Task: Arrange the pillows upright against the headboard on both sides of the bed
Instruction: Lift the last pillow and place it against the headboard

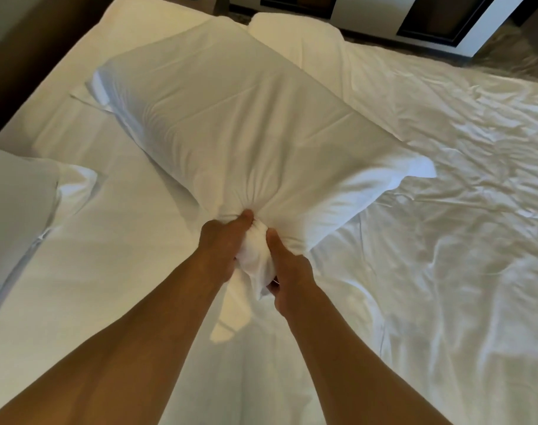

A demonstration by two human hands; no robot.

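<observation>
A large white pillow [231, 127] stretches diagonally over the middle of the bed. Its near corner is bunched into a twist of fabric. My left hand [223, 245] and my right hand [287, 271] both grip that twist, side by side, thumbs toward the pillow. A second white pillow [295, 38] lies flat at the far end of the bed. A third pillow [16, 204] shows at the left edge, partly cut off. The dark brown headboard [31, 53] runs along the upper left.
The bed [445, 240] has white sheets, smooth on the left and wrinkled on the right. Beyond its far edge are a patterned floor [506, 53] and white furniture with dark panels [430, 19].
</observation>
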